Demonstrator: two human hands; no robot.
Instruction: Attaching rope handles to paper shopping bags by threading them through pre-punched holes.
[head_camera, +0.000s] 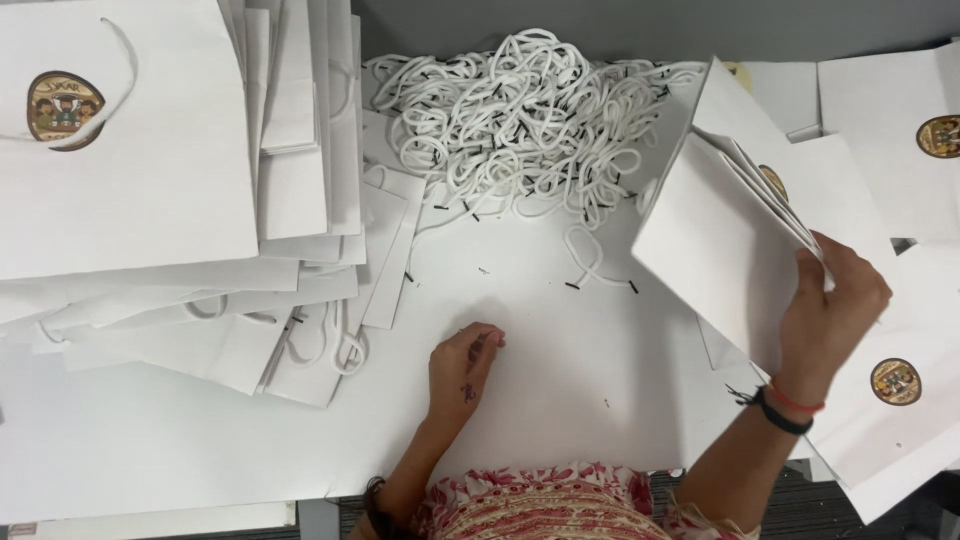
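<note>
My right hand (830, 305) grips the edge of a flat white paper bag (715, 235) and lifts it off the pile at the right, tilted up on its side. My left hand (465, 365) rests on the white table (560, 370), fingers curled, with nothing in it. A tangled heap of white cord handles with black tips (520, 120) lies at the back centre, a little beyond both hands. One loose cord loop (590, 265) lies on the table between the heap and the lifted bag.
A tall stack of white paper bags with cord handles (200, 200) fills the left side. More flat white bags with round brown emblems (900, 380) spread over the right. The table's front edge runs along my body.
</note>
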